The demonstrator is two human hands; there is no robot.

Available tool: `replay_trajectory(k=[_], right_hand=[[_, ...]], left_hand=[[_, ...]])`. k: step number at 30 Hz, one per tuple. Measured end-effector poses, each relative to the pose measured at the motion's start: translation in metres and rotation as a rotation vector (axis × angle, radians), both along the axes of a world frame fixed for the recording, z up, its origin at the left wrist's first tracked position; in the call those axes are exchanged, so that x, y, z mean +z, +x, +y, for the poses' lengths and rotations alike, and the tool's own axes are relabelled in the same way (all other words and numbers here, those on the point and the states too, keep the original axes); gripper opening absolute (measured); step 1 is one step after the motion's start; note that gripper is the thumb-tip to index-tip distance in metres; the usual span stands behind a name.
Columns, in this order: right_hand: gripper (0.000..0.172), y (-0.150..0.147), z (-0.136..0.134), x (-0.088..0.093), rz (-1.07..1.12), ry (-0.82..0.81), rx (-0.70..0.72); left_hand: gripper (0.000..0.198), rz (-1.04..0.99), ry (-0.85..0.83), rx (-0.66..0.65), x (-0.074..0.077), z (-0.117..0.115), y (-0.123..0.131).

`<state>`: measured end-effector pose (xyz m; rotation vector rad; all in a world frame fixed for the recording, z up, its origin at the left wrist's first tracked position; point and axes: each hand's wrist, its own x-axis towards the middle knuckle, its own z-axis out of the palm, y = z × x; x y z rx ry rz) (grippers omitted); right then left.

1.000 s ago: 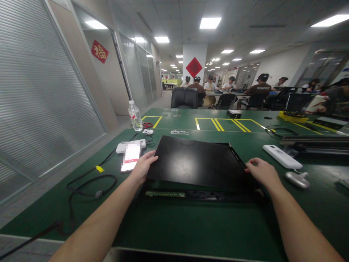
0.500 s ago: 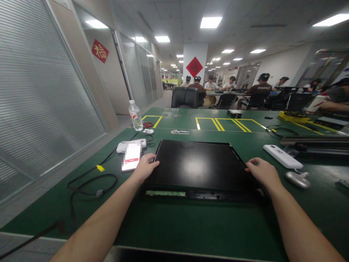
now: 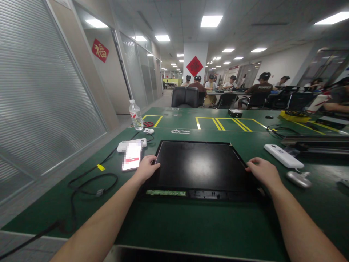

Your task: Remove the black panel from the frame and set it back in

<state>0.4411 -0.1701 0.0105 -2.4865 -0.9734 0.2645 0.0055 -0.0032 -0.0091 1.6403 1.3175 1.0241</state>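
Observation:
A flat black display panel (image 3: 200, 163) lies face up on the green table, sitting in a black frame (image 3: 226, 195). Along the frame's near side runs a strip of green circuit board (image 3: 166, 193). My left hand (image 3: 147, 168) is closed on the panel's left edge, thumb on top and fingers at the side. At the right edge, my right hand (image 3: 263, 171) pinches the panel with its fingertips. What the fingers do beneath the edges is hidden.
Left of the panel lie a lit phone (image 3: 132, 155), a white power bank (image 3: 120, 146) and a black cable (image 3: 94, 177). A water bottle (image 3: 136, 115) and red scissors (image 3: 148, 124) stand behind. To the right are a white device (image 3: 283, 155) and a silver mouse-like object (image 3: 298, 179). People sit at far tables.
The panel has settled slightly lower, and more of the frame's far and left rim shows around it. Both hands keep their places on the edges.

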Motion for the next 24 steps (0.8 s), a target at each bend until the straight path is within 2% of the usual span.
replay_trajectory(k=[6,8,12,24], right_hand=[[0.021,0.001,0.001,-0.001,-0.015,0.024,-0.003],[0.021,0.002,0.001,-0.001,0.001,0.017,-0.011],[0.019,0.002,0.001,0.000,0.025,0.020,-0.027],[0.019,0.003,0.002,-0.003,0.034,0.047,-0.032]], left_hand=[[0.017,0.094,0.018,0.015,-0.006,0.004,-0.001],[0.019,0.151,0.014,-0.020,-0.008,0.005,-0.002],[0.025,0.142,-0.006,-0.096,-0.010,0.007,-0.004],[0.024,0.168,0.044,-0.044,-0.016,0.010,-0.005]])
